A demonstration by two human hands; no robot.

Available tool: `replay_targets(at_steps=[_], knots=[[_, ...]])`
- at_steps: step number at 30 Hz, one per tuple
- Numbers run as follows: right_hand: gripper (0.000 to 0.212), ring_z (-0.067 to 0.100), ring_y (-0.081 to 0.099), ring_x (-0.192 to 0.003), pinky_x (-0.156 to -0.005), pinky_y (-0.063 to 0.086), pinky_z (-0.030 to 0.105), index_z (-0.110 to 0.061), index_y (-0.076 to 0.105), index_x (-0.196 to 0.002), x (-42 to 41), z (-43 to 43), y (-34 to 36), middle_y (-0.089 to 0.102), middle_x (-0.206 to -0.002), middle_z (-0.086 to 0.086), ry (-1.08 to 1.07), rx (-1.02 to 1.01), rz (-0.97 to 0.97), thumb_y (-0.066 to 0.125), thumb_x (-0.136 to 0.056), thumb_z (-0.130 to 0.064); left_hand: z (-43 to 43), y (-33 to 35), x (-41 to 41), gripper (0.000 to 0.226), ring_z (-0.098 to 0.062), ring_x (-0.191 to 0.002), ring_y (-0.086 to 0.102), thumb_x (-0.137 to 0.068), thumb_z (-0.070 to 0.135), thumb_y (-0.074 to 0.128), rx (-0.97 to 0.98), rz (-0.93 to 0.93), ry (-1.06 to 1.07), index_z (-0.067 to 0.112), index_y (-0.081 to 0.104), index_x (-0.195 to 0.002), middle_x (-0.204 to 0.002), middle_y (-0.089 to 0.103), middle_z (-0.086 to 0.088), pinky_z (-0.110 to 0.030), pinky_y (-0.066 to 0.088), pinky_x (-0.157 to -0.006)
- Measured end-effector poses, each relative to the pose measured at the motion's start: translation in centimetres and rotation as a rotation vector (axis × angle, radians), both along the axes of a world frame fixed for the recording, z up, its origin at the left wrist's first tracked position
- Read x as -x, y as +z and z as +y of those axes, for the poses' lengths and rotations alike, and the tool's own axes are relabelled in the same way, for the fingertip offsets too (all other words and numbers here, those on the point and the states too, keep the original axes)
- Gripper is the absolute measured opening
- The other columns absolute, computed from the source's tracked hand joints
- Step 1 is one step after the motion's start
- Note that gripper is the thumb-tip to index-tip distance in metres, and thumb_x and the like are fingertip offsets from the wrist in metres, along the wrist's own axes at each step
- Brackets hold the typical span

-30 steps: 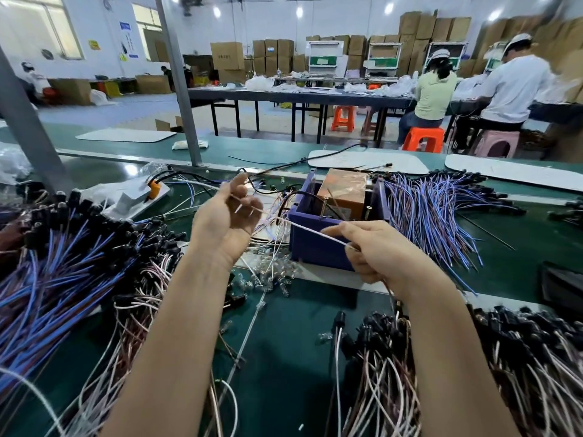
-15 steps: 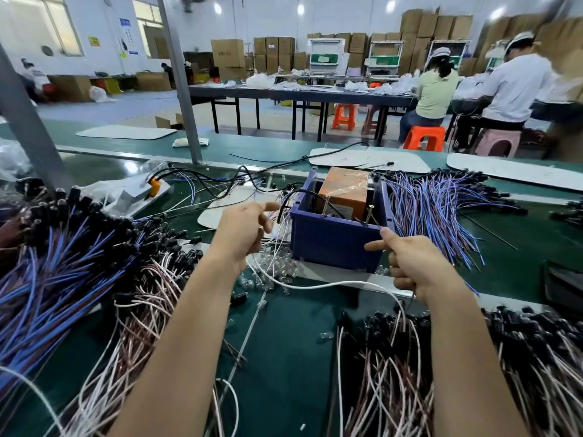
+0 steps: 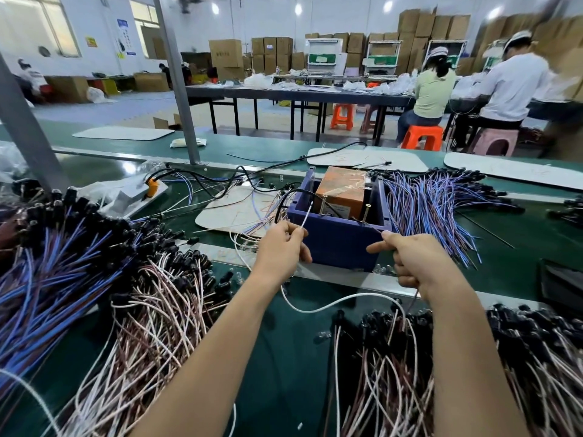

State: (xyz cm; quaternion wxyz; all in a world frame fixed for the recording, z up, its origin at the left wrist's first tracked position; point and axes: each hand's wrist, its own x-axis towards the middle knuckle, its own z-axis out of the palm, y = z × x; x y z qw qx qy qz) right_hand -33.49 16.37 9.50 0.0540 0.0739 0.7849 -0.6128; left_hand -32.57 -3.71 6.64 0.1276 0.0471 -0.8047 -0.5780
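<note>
Slack, thin white wire between left hand, right hand

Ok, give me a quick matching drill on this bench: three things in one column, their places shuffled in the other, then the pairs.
Things:
1 white wire
2 orange box
3 person in pale green top

Places:
A seated on an orange stool
B pinched in the left hand
C inside the blue bin

Pairs: 1-B, 2-C, 3-A
</note>
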Motion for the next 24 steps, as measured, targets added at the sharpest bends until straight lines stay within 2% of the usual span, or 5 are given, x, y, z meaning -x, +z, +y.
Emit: replay_targets(at_steps=[4,8,11,14,24], knots=[[0.035,0.012,0.016,-0.044,-0.033,0.019,0.021,-0.003,0.070,-0.087,0.05,-0.13,-0.04,0.021,-0.052,-0.002,-0.013,0.014,-0.009,0.047,-0.101,-0.025,0.19,-0.10,0.13,0.011,0.000,-0.035,0.041,-0.100,0.014,0.044,0.014,0.022,-0.042,0.015,0.053,-0.092,-0.052,0.062,0.001,-0.016,0.031,-0.043],[0.024,0.009,0.017,-0.040,-0.032,0.017,0.018,-0.007,0.067,-0.094,0.25,-0.07,-0.20,0.024,-0.054,-0.001,-0.058,0.075,-0.006,0.043,-0.099,-0.012,0.53,-0.31,-0.11,0.011,0.000,-0.033,0.040,-0.099,0.009,0.043,0.046,0.046,-0.081,0.019,0.047,-0.099,-0.053,0.063,0.000,-0.015,0.032,-0.043],[0.025,0.008,0.020,-0.037,-0.032,0.018,0.016,-0.009,0.064,-0.093,0.34,-0.05,-0.24,0.030,-0.052,-0.001,-0.069,0.124,0.036,0.041,-0.099,-0.007,0.56,-0.59,-0.17,0.020,0.000,-0.034,0.039,-0.099,0.010,0.042,0.090,0.056,-0.091,0.025,0.045,-0.111,-0.055,0.066,-0.001,-0.023,0.033,-0.050],[0.023,0.005,0.026,-0.031,-0.032,0.020,0.015,-0.010,0.058,-0.089,0.32,-0.12,-0.11,0.037,-0.054,0.002,-0.074,0.146,0.073,0.039,-0.097,-0.002,0.44,-0.76,-0.11,0.034,0.000,-0.037,0.041,-0.099,0.011,0.040,0.139,0.063,-0.114,0.036,0.043,-0.123,-0.058,0.068,0.000,-0.021,0.035,-0.052],[0.024,0.002,0.031,-0.028,-0.032,0.022,0.015,-0.011,0.056,-0.084,0.20,-0.14,0.08,0.043,-0.057,0.004,-0.077,0.130,0.072,0.039,-0.096,0.000,0.17,-0.70,-0.03,0.039,-0.002,-0.037,0.040,-0.099,0.013,0.041,0.189,0.063,-0.099,0.040,0.050,-0.127,-0.055,0.067,0.002,-0.020,0.040,-0.050]])
